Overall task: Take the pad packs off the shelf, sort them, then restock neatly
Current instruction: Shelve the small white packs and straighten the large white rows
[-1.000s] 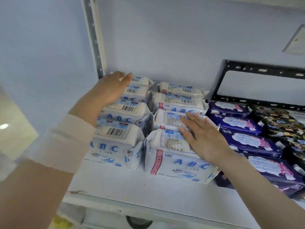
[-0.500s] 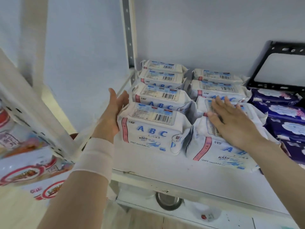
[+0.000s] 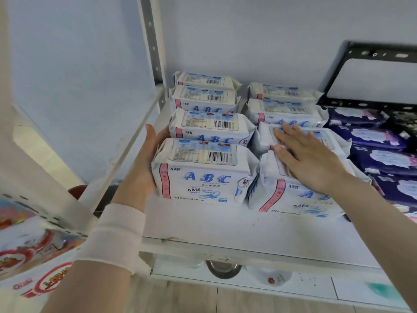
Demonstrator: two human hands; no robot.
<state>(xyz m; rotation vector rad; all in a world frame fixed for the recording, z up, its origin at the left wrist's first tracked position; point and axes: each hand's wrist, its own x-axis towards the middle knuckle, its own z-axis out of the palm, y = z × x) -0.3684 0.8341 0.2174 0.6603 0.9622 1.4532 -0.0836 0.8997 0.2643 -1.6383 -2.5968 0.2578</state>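
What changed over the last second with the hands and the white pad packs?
The left hand moved from the top of the left row's rear packs forward to the side of the front white ABC pad pack, pressing flat against it. The right hand stayed flat on the right row's front packs; both rows unchanged.

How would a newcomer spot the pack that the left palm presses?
Start at the white shelf, where two rows of white ABC packs stand left of the purple packs. Take the left row, by the metal upright. It is the front pack, nearest the shelf edge: the only one with its ABC lettering fully visible, the left hand flat against its side.
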